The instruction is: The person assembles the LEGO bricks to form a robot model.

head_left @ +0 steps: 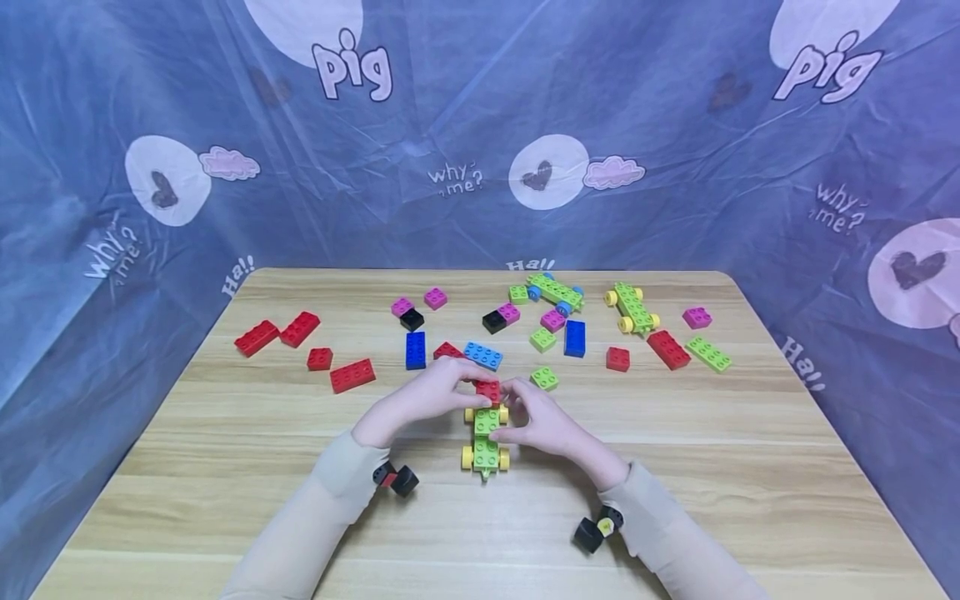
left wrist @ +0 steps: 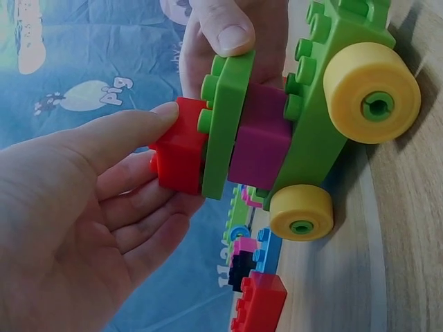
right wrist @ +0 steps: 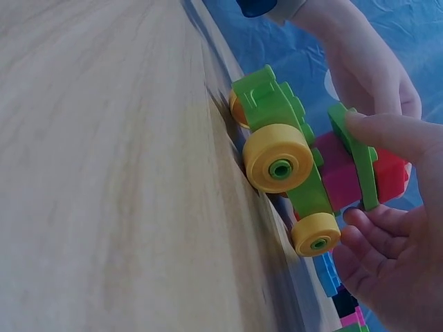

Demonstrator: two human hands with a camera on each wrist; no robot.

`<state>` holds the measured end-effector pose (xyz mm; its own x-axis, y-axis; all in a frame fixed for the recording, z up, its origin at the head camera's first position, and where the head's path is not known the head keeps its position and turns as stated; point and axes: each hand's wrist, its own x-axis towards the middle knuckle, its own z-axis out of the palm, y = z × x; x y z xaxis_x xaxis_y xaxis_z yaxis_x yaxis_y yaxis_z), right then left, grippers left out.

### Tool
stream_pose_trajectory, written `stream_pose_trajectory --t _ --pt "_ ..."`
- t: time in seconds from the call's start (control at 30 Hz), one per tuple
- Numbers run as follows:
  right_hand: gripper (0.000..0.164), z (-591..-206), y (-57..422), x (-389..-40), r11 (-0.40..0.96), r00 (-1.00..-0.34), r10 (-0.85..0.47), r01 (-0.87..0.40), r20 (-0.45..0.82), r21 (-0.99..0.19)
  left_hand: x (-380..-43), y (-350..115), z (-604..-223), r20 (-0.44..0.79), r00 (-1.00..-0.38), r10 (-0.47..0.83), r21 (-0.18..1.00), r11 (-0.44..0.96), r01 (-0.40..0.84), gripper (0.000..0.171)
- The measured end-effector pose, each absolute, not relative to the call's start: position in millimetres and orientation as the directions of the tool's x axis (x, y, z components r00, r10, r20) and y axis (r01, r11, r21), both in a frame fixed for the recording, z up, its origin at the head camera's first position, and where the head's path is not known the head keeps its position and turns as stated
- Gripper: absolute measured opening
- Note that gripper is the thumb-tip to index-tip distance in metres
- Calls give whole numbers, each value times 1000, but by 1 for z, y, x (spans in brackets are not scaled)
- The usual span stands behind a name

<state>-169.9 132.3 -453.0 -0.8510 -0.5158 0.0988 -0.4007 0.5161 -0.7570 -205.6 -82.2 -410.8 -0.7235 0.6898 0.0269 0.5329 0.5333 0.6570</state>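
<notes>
A small car stands on the table in front of me. Its light green wheeled base [left wrist: 325, 90] has yellow wheels [right wrist: 278, 159]. On the base sits a magenta brick [left wrist: 261, 142], with a thin light green plate [left wrist: 228, 124] above it. A red brick [left wrist: 181, 155] tops the stack at one end of the plate. My left hand [head_left: 431, 392] pinches that red brick between thumb and fingers. From the other side, my right hand [head_left: 547, 419] holds the green plate, its thumb on one end and fingertips at the opposite end.
Loose red bricks [head_left: 352, 376] lie at the left. Beyond the hands are blue bricks [head_left: 416, 350], black bricks [head_left: 411, 320] and green bricks [head_left: 544, 378]. Two more wheeled bases stand at the back, one with blue wheels [head_left: 555, 291], one with yellow [head_left: 633, 308].
</notes>
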Motion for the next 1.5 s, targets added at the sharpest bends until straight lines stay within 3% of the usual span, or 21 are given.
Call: stream_pose_trajectory --t 1.5 --pt "66 -450 129 -166 553 -857 -510 -392 73 -735 -202 -81 -407 -26 -743 669 683 554 475 41"
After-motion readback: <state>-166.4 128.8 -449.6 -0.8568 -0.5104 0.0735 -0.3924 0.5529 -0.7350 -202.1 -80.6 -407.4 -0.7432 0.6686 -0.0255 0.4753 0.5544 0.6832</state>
